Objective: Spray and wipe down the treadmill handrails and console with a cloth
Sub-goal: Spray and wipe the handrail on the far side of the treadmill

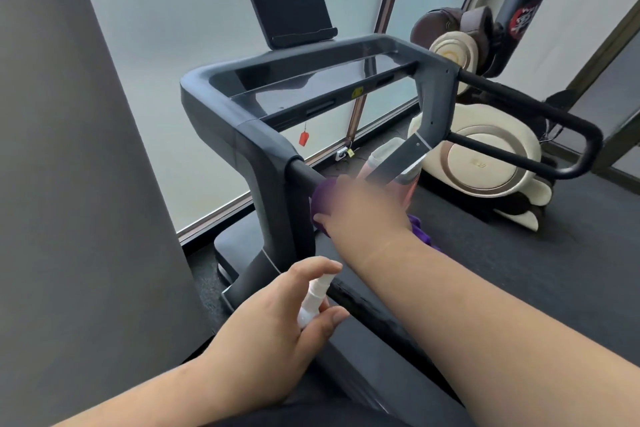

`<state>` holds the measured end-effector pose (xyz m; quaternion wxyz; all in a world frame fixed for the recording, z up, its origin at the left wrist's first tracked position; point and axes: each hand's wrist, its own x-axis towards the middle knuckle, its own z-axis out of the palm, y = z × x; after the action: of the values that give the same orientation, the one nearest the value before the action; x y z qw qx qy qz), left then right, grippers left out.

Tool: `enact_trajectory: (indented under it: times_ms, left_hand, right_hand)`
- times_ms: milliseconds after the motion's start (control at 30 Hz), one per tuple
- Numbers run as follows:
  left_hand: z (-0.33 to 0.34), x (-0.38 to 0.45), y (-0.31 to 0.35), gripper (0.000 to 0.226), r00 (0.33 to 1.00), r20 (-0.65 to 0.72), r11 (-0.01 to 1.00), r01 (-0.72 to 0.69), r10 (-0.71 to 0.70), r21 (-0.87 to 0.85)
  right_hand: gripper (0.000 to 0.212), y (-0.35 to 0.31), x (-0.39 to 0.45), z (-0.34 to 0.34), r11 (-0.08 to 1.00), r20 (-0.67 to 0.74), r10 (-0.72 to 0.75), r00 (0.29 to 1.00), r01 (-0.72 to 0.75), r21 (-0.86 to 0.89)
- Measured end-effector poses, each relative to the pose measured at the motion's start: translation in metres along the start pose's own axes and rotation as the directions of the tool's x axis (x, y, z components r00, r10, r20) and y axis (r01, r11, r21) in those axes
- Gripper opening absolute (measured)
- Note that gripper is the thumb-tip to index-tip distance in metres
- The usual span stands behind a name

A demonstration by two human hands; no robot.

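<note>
The dark grey treadmill console (311, 80) stands ahead with a black tablet screen (287, 5) on top. Its left handrail (304, 172) runs toward me and the right handrail (540, 114) loops out at the right. My right hand (360, 204), blurred by motion, grips a purple cloth (323, 198) wrapped around the left handrail just behind the console post. My left hand (277, 329) holds a small white spray bottle (313, 298) lower down, beside the same rail, with the forefinger over its nozzle.
A grey wall or pillar (69, 184) closes in on the left. Frosted window panes (166, 28) stand behind the treadmill. A cream and brown massage chair (485, 163) sits at the right, behind the right handrail. A red tag (303, 138) hangs under the console.
</note>
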<state>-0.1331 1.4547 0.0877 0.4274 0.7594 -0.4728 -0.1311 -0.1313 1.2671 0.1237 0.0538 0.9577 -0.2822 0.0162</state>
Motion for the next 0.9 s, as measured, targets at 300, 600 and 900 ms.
enact_trajectory:
  times_ms: [300,600,900]
  left_hand:
    - [-0.013,0.011,-0.018,0.042,0.996,0.063,0.998,-0.065,0.065,-0.002]
    - [-0.027,0.02,-0.038,0.041,0.996,0.052,0.997,-0.074,0.076,-0.026]
    - [-0.034,0.024,-0.048,0.041,0.998,0.03,0.997,-0.054,0.056,-0.054]
  right_hand:
    - [0.059,-0.016,0.023,0.0,1.0,0.001,0.004,1.0,-0.004,-0.002]
    - [0.076,0.002,-0.011,0.003,0.996,-0.032,0.064,0.997,-0.066,-0.057]
    - [0.06,-0.046,0.053,0.001,0.999,-0.018,0.016,1.0,-0.017,-0.05]
